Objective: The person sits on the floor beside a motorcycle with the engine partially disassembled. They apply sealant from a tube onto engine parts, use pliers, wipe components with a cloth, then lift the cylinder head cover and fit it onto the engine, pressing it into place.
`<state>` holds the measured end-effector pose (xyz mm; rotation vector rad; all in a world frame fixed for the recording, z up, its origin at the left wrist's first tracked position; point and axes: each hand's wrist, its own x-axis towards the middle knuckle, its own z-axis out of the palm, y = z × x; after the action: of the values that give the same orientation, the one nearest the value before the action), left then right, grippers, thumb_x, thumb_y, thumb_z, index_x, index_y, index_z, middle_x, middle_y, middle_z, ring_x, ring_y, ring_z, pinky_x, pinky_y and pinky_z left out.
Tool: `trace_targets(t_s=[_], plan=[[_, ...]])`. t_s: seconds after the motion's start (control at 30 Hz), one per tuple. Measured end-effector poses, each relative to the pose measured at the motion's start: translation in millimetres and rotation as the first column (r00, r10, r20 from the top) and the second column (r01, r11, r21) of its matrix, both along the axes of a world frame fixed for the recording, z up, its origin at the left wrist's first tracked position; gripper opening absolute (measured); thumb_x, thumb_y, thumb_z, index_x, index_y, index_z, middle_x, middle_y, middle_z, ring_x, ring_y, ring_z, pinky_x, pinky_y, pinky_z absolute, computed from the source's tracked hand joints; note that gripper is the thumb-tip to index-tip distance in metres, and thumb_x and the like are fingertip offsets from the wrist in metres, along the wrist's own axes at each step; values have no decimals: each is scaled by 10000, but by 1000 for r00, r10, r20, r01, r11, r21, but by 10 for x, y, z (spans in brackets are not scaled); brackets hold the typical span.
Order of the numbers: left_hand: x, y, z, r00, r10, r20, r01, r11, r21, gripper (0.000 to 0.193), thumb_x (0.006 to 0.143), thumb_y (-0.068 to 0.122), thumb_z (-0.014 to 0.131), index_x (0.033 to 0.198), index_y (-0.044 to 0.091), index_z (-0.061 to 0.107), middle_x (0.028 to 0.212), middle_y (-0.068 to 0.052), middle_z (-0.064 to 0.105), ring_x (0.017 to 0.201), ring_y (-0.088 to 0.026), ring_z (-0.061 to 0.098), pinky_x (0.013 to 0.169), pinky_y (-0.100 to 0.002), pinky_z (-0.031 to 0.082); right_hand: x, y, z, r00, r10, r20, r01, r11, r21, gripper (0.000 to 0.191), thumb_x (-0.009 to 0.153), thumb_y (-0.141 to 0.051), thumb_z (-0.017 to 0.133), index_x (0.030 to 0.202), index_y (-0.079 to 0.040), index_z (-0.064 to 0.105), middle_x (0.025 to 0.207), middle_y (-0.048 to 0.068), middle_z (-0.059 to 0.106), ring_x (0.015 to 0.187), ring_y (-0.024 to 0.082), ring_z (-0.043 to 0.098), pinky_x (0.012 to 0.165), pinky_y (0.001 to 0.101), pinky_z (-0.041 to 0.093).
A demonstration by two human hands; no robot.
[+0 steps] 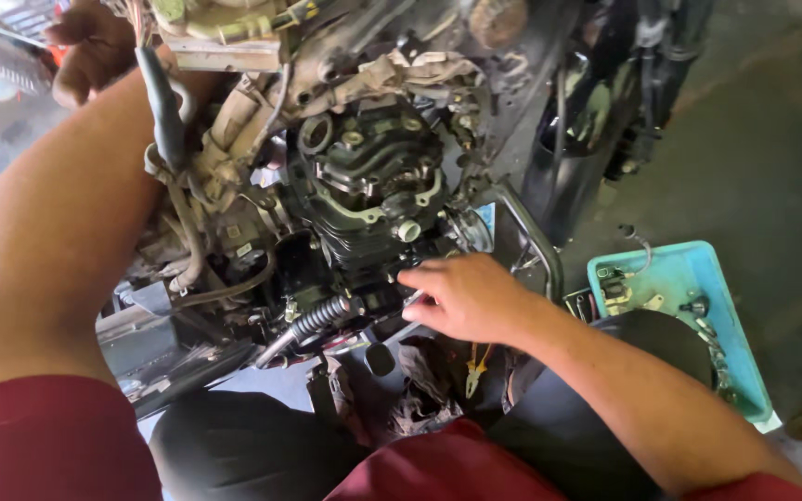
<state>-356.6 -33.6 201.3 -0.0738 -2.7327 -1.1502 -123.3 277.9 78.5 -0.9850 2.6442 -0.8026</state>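
engine (373,186) just above right hand (466,299) — left hand (95,46) apart

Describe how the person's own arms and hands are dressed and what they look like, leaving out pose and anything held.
Both forearms are bare, with no gloves, watch or rings visible on the left hand or the right hand. Short dark red sleeves cover the upper arms, left and right alike.

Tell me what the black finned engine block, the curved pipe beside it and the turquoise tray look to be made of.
Black finned engine block: probably cast metal, dull dark coating, with bare silvery edges at the top. Curved pipe: likely polished or plated metal, given its bright gleam. Turquoise tray: seemingly moulded plastic, even matte colour and rounded rim. The right hand holds a small shiny tool, apparently steel.
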Motion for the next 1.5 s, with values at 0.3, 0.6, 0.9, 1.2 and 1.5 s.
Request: trace_targets(t_s=[0.3,0.6,0.9,1.2,1.5], plan=[[102,454,108,998,-17,53,11,994,110,252,1021,195,706,942,-43,677,800,-113,628,683,-207,538,581,-336,419,58,326,261,880,-413,-233,256,827,-500,324,915,-197,762,1199,-51,710,995,112,756,860,251,749,766,365,578],[198,515,158,998,36,57,-45,983,176,248,1016,189,698,931,-44,680,787,-109,619,671,-199,526,571,-330,408,-646,29,203,822,-518,-238,288,738,-610,719,960,-457,739,1430,50,542,1386,271,624,1272,407,622,1076,443,485],[149,547,149,999,38,27,-43,980,195,245,1010,183,690,920,-45,683,775,-104,610,659,-192,513,561,-324,396,-951,-306,247,855,-518,-25,432,737,-520,895,794,-617,757,1408,5,564,1297,211,684,1135,348,699,989,425,538],[1024,373,780,871,385,-305,-190,837,513,243,1005,177,682,909,-47,686,763,-100,601,648,-184,501,551,-319,385,-863,-318,221,763,-607,-222,354,680,-643,716,848,-515,776,1330,-6,629,1281,248,684,1137,402,681,956,431,530],[2860,919,-525,895,-82,-438,148,982,118,516,860,293,806,1237,-32,669,1259,-201,684,1163,-320,680,1007,-407,537,-773,-396,324,808,-575,-129,411,707,-576,662,821,-562,779,1265,-78,698,1171,195,729,1072,361,698,927,418,534]])
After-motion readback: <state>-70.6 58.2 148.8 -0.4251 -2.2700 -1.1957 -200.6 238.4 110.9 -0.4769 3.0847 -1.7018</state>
